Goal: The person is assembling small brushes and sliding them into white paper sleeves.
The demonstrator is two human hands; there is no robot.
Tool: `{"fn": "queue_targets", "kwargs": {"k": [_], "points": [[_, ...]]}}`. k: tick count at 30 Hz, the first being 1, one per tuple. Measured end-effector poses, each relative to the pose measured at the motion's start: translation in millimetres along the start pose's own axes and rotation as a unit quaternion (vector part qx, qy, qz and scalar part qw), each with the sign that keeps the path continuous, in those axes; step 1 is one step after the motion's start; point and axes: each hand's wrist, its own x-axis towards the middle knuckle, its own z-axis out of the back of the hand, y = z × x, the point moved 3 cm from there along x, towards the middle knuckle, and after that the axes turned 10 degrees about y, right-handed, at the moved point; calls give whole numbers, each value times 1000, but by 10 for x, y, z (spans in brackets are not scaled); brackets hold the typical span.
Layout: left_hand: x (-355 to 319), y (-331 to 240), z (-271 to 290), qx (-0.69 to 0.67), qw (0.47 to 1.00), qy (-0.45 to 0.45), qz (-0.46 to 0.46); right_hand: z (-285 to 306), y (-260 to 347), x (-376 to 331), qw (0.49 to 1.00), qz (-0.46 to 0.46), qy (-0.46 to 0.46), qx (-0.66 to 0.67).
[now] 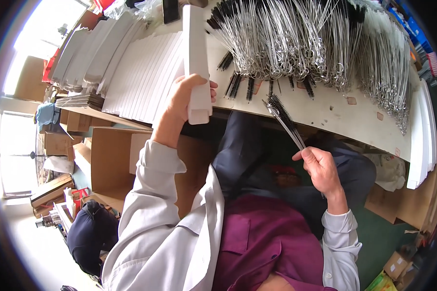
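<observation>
My left hand [184, 94] is wrapped round a long, narrow white box [197, 53], held nearly upright above the table's front edge. Between the thumb and fingers of my right hand [320, 167] is a small bundle of wire cleaning brushes [284, 114]. Their dark bristles and metal wires point up and to the left, toward the table edge. How many brushes are in the bundle I cannot make out. A gap lies between box and brushes. Beyond them a big heap of similar wire brushes [286, 43] with looped ends covers the back of the table [301, 104].
Rows of white boxes [141, 72] stand packed on the table's left. More wire brushes [386, 63] lie at the right, beside upright white boxes [422, 136]. An open cardboard carton [109, 160] sits below the left edge. A dark phone-like object [170, 10] lies at the back.
</observation>
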Motion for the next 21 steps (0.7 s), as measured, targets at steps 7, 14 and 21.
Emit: {"fn": "queue_targets", "kwargs": {"k": [7,14,21], "points": [[-81,28,-349,-222,966,51,-122,-199,166,-10,995,-8,91,45],[-158,-37,-645,-240,954,42,-175,-275,185,-25,996,10,88,-4],[-223,61,-767,-294,938,57,-174,-258,125,36,997,5,78,-28]]}}
